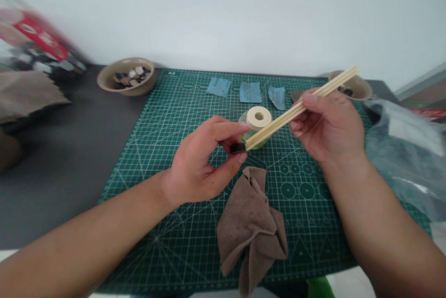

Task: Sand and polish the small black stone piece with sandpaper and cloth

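Observation:
Several thin pale wooden sticks (pixel 278 124) lie together in my right hand (pixel 331 126), which is closed round them near their upper end. They slant down to the left. At their lower tips, the thumb and fingers of my left hand (pixel 202 163) pinch a small dark piece (pixel 237 148); the sticks' ends meet it or lie right beside it. Just behind the sticks stands a small greenish glass jar with a cream ring-shaped top (pixel 259 118), partly covered by my left fingers and the sticks. A crumpled brown cloth (pixel 249 228) lies below my hands.
A green cutting mat (pixel 153 149) covers the dark table. Blue paper pieces (pixel 250 93) lie at its back. One bowl (pixel 127 75) of small dark and light pieces stands back left, another bowl (pixel 358 87) back right. Clear plastic (pixel 400 149) lies right, brown cloth (pixel 28 93) left.

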The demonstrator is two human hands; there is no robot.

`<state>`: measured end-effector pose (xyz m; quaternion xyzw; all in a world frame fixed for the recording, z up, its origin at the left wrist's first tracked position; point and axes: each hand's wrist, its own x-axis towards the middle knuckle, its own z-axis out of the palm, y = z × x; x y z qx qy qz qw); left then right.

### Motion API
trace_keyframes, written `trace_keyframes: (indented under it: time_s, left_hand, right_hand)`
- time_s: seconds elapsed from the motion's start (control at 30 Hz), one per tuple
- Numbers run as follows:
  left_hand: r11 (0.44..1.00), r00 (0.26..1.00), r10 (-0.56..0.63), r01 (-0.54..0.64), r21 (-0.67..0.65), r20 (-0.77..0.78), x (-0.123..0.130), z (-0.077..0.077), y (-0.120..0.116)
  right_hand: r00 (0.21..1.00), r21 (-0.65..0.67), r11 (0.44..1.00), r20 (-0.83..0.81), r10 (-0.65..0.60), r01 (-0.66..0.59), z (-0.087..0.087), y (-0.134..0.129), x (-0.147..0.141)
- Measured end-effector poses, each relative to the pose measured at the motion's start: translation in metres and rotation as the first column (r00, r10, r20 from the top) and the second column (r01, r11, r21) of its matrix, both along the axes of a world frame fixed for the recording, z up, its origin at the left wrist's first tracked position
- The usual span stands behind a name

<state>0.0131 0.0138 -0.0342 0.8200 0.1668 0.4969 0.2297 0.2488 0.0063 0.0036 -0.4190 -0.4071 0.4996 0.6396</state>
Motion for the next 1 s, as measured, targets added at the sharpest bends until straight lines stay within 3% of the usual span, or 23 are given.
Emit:
trace_keyframes:
  time_s: [0.5, 0.77, 1.0]
  left_hand:
    - [0.999, 0.998, 0.009, -0.007, 0.032, -0.070, 0.002, 0.001, -0.002]
    - [1.000, 0.998, 0.006, -0.005, 0.017, -0.068, 0.001, 0.000, 0.000]
    - [0.998, 0.990, 0.047, -0.042, 0.042, -0.136, 0.003, 0.005, -0.004]
  right_hand:
    - [0.994, 0.009, 0.995, 0.027, 0.103, -0.103, -0.002, -0.007, -0.013]
    - [0.999, 0.053, 0.998, 0.020, 0.027, -0.028, -0.001, -0.002, -0.003]
    - [0.994, 0.037, 0.997, 0.086, 0.066, -0.069, -0.002, -0.007, -0.010]
